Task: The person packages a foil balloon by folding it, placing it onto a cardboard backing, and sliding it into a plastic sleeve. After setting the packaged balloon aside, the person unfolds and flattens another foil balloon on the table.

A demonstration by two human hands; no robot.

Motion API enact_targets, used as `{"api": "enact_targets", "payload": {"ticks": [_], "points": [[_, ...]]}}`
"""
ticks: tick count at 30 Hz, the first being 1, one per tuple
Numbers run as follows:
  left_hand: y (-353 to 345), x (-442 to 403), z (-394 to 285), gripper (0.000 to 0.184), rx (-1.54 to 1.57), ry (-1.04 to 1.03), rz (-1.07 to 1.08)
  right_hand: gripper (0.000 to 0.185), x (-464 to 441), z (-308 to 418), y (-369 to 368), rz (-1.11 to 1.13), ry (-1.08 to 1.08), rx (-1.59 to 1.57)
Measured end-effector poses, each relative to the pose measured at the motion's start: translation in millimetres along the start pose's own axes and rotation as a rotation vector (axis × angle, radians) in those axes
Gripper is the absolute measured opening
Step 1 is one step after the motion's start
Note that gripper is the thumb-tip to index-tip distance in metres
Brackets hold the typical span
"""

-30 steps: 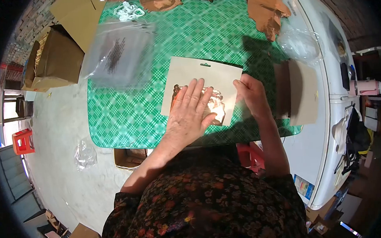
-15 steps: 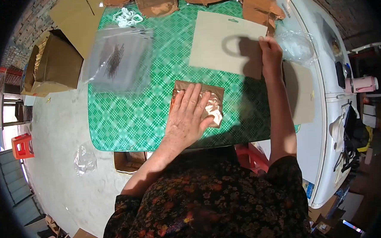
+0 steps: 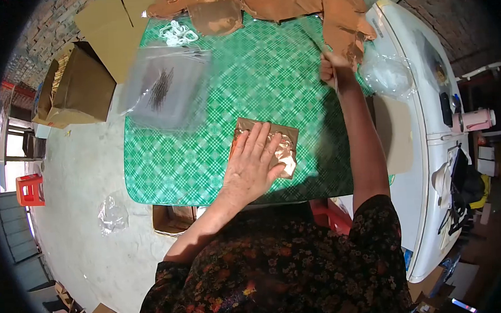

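My left hand (image 3: 250,167) lies flat with fingers spread on a shiny copper-coloured foil packet (image 3: 286,149) near the table's front edge. My right hand (image 3: 336,71) is raised over the table's right side, its fingers closed on the cream cardboard sheet (image 3: 313,41). The sheet is turned nearly edge-on and blurred, so it appears as a thin dark streak. Left of centre lies a stack of clear plastic bags (image 3: 170,87) with a dark patch in the middle. White string (image 3: 177,33) is bunched behind it.
A green checked cloth (image 3: 177,166) covers the table. Brown leather-like pieces (image 3: 282,3) line its far edge. A white fridge (image 3: 406,46) stands at the right, with a clear plastic bag (image 3: 386,73) beside it. An open cardboard box (image 3: 82,86) is at the left.
My right hand has lifted the cardboard sheet off the table and tilted it from face-up to nearly edge-on, moving slightly left. My left hand stays on the foil packet. The view has shifted slightly.
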State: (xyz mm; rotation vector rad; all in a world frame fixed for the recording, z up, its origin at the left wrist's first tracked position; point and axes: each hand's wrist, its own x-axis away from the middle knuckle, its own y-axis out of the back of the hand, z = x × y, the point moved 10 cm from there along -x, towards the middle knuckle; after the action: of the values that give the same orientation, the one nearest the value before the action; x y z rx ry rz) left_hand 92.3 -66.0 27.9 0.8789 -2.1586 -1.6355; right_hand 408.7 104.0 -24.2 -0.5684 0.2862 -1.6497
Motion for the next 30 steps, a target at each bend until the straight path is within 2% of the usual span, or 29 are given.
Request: {"api": "enact_targets", "payload": {"ticks": [1,2,5,8,11,14,15,17,20,23,27,30], "points": [[0,-1,0,0.079,-0.001,-0.001,0.004,0.024,5,-3,-27,0.237,-0.113,-0.107],[0,-1,0,0.079,-0.001,0.001,0.008,0.019,6,-6,-4,-0.036,-0.087,-0.026],[2,0,0,0.078,-0.001,-0.002,-0.004,0.021,14,-5,-10,-0.101,-0.063,0.078],[2,0,-1,0.078,0.0,-0.003,-0.02,0.025,23,12,-6,-0.32,0.032,0.317],[2,1,-1,0.078,0.008,-0.004,-0.024,0.027,43,46,-38,-0.514,0.255,0.337],[1,0,0,0.078,0.021,-0.004,-0.021,0.028,49,99,-25,-0.488,0.822,0.662],[1,0,0,0.077,0.025,-0.004,-0.017,0.017,53,114,-28,-0.433,0.829,0.564],[2,1,0,0.074,-0.003,-0.007,-0.039,0.017,97,144,-67,-0.627,0.928,0.512],[3,0,-1,0.073,-0.019,-0.005,-0.043,0.017,147,162,-124,-0.536,1.145,0.596],[1,0,0,0.075,-0.013,0.0,-0.02,0.014,156,134,-129,-0.602,1.214,1.092],[1,0,-1,0.074,-0.011,0.006,-0.007,0.012,126,78,-150,-0.16,1.117,1.551],[0,1,0,0.074,-0.003,-0.006,-0.029,0.016,140,97,-155,-0.329,1.172,1.555]]}}
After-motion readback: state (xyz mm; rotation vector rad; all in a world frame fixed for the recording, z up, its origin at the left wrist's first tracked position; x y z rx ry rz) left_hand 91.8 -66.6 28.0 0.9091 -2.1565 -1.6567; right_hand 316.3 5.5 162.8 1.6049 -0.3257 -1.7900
